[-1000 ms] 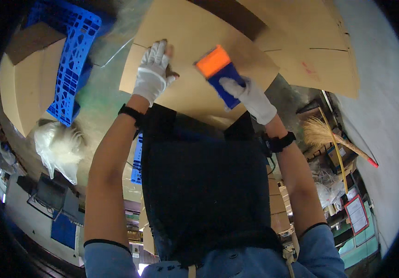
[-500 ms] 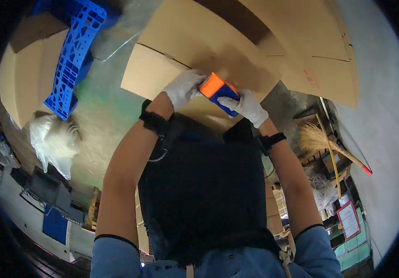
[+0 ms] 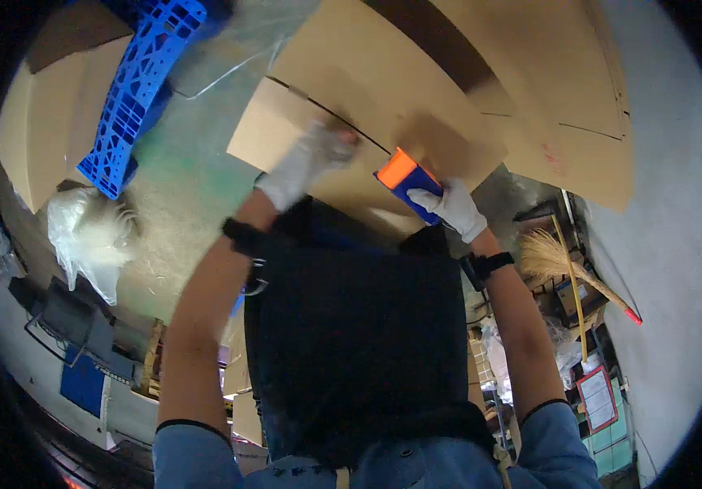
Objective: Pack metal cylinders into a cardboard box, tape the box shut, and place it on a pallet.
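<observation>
My right hand (image 3: 455,212), in a white glove, grips a boxy dark blue and orange tool (image 3: 408,184) by its blue part. Its orange end points away and to the left; I cannot make out its exact kind. To the left, my gloved left hand (image 3: 306,165) is smeared by motion, with bare fingertips showing. It is apart from the tool, above a small flap of the large brown cardboard (image 3: 351,61). The cardboard spreads out beneath and beyond both hands, with a dark slit between its panels. Whether the left hand holds anything is not visible.
A blue plastic pallet (image 3: 131,102) stands far left beside another cardboard piece (image 3: 66,98). Nearer lies a clear plastic bag (image 3: 82,240). On the right are a straw broom (image 3: 548,254), a yellow stick (image 3: 572,285), a red-framed sheet (image 3: 598,398) and a pale wall (image 3: 668,244).
My left hand has come away from the tool and moved left. My right hand still holds the tool, now slightly lower and to the right. The view has shifted a little.
</observation>
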A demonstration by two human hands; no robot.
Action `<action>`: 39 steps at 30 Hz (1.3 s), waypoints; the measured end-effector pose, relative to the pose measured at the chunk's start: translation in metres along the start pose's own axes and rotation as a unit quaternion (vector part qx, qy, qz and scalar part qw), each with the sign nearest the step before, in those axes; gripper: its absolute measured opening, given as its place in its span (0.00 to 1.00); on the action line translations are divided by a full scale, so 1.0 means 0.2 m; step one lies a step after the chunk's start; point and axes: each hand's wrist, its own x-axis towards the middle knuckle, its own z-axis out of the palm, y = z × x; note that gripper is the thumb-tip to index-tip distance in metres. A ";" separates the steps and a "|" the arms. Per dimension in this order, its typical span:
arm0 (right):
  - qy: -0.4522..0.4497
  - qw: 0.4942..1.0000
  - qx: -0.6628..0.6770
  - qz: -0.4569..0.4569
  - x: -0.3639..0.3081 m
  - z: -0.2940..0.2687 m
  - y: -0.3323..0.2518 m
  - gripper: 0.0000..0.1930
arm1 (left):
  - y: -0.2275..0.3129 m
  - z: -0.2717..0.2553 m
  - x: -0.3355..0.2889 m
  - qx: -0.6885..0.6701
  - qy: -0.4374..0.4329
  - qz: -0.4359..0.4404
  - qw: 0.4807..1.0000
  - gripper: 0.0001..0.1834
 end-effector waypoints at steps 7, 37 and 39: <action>-0.045 0.997 0.065 0.020 -0.02 -0.03 -0.08 0.27 | -0.28 0.20 0.08 0.352 -0.038 0.199 0.914 0.15; -0.083 0.995 0.050 -0.021 -0.03 -0.02 -0.08 0.25 | -0.12 0.32 -0.05 0.545 0.078 0.191 0.813 0.14; -0.095 0.994 0.050 0.023 -0.03 -0.07 -0.18 0.25 | 0.00 0.29 -0.04 0.589 0.103 0.221 0.770 0.13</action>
